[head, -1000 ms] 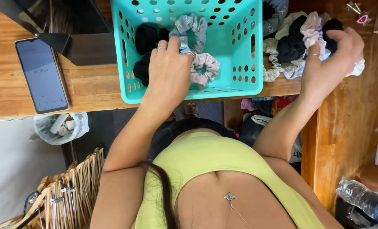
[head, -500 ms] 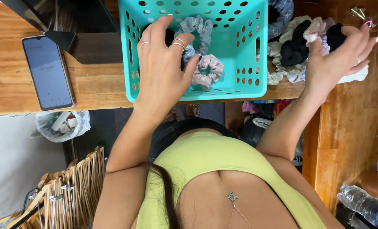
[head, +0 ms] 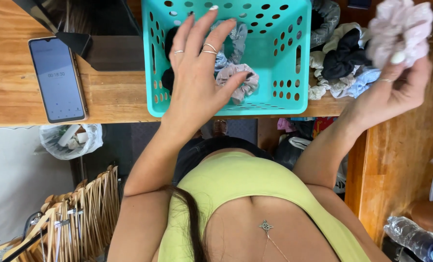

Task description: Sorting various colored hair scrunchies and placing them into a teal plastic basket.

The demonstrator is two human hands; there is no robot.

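My left hand [head: 197, 82] hovers over a teal perforated basket [head: 274, 109], fingers spread, holding nothing. Inside the basket lie a black scrunchie [head: 167, 77], a grey-blue patterned one [head: 237, 36] and a pinkish-grey one [head: 243, 82] next to my thumb. My right hand [head: 396, 92] is raised to the right of the basket and grips a pale pink scrunchie [head: 401, 24]. A pile of scrunchies [head: 342, 60] in black, white and light blue lies on the wooden table [head: 114, 97] between the basket and my right hand.
A smartphone [head: 58, 80] lies face up at the table's left, beside a dark stand [head: 100, 48]. Below the table edge are a plastic bag [head: 70, 140], wooden hangers [head: 80, 213] and a plastic bottle [head: 415, 240] at the lower right.
My left hand has lifted off the scrunchies in the basket and spread open. My right hand has taken a pale pink scrunchie from the pile and raised it.
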